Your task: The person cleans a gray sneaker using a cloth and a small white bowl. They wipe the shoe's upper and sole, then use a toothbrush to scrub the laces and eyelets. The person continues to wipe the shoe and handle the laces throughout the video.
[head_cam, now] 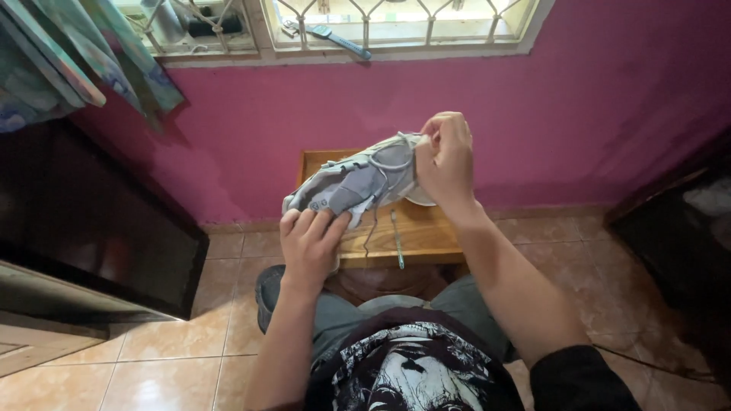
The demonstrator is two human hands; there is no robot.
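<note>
The left hand (311,237) is partly curled, its fingers laid flat over the toe end of a grey sneaker (356,181) with the thumb tucked under, so it clamps the shoe from the front. The right hand (444,156) is closed at the heel end, fingertips bunched together and pinching a lace (388,146) near the shoe's collar. The shoe hangs in the air between the two hands, just above a wooden bench (422,232) that stands beyond the person's knees.

Counted: two hands, one sneaker, one bench. A loose lace end (368,232) dangles from the shoe below the left hand's fingertips, and one thin pale strand (397,240) lies on the bench top, below the right hand.

The sneaker's long axis runs on a slant from the left hand up to the right hand, toe low and pointing towards the left hand, heel raised at the right hand. Its laced upper faces the camera
</note>
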